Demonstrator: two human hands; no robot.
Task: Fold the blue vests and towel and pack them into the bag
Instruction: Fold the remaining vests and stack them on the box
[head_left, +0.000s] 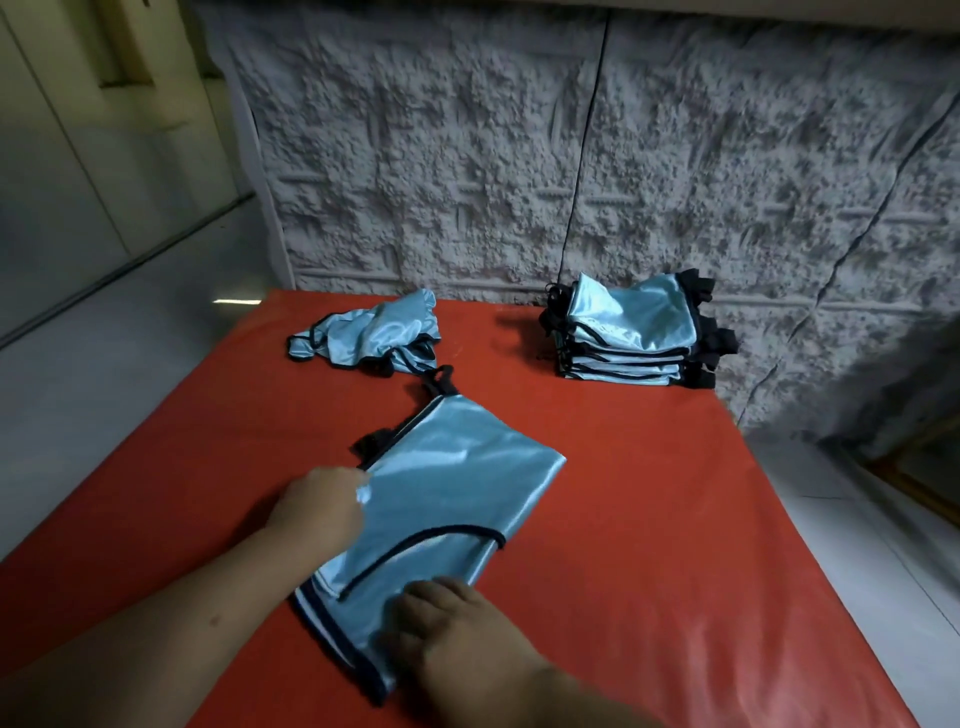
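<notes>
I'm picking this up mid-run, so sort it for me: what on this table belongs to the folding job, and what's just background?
Part of the job:
- vest being folded, under the left hand and right hand
- crumpled vests, not yet folded
- stack of folded vests

Just there:
- red table cover
- black cable on the textured wall

No bag or towel is in view.

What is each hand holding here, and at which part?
Both hands are on the vest: left hand pinches its left edge; right hand presses flat on its near end, gripping nothing.
</notes>
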